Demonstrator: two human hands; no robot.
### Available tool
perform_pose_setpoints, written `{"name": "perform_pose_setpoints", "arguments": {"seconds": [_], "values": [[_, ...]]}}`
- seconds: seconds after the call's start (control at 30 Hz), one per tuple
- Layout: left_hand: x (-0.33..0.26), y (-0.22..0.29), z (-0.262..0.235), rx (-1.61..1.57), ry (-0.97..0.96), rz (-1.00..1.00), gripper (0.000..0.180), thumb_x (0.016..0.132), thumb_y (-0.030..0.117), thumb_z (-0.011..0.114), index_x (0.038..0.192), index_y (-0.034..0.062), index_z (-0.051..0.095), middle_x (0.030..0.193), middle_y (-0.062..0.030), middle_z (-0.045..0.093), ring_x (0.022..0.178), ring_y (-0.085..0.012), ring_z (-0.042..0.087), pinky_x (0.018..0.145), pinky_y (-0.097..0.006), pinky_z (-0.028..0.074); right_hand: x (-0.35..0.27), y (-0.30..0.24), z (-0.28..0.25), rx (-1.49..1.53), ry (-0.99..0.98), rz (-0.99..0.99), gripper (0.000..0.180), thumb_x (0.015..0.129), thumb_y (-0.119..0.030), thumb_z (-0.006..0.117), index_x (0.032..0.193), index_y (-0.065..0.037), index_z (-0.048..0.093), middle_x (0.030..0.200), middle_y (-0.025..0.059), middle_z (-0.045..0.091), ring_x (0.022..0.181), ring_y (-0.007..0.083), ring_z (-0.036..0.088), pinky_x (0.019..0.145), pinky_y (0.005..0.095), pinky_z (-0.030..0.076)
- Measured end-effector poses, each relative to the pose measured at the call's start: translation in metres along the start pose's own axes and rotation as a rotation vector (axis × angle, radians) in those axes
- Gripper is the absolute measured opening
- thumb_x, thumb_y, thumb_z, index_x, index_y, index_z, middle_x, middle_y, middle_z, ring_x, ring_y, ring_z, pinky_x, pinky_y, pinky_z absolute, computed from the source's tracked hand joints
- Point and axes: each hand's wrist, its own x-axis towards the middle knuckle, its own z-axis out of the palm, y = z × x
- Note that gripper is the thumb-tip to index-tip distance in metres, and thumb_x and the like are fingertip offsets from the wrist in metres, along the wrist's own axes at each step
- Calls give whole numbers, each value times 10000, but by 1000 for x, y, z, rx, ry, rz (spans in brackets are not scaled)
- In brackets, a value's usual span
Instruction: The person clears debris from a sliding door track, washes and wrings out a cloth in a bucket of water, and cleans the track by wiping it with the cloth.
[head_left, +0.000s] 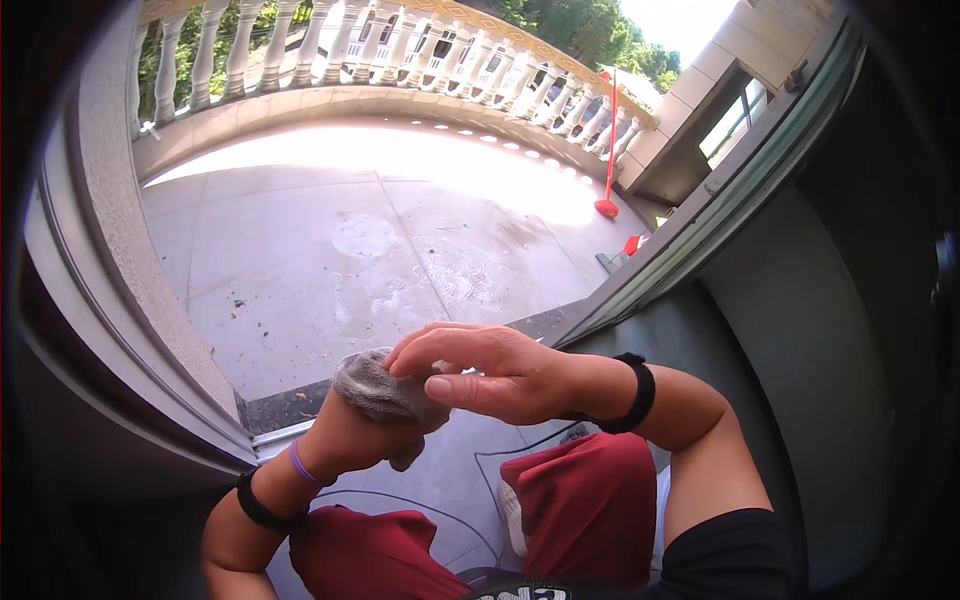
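Observation:
A bunched grey cloth (378,388) is wrapped over my left hand (365,435). That hand is closed on it, and a loose end hangs below; most of its fingers are hidden. From the right, my right hand (500,375) reaches across, palm down. Its fingertips rest against the top of the cloth, while the thumb stretches out apart from the fingers. Both hands are held above the sill of a doorway, in front of my knees in dark red trousers (590,490).
Sliding door frames (690,225) flank the opening. Outside lies a tiled terrace (310,270) with wet-looking patches and small debris. A white balustrade (400,55) curves along its far side. A red-handled pole (612,140) leans there. A dark cable (430,508) runs across the floor by my feet.

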Motion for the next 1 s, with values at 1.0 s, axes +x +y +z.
{"name": "perform_pose_setpoints", "arguments": {"seconds": [1.0], "values": [[103,-90,123,-316,53,-425,326,745,-28,630,1046,-29,506,941,-121,621,864,-212,622,771,-344,510,-290,263,-275,-1294,912,843,415,803,-295,585,1161,-90,546,1232,138,457,1196,277,375,1002,387,300]]}}
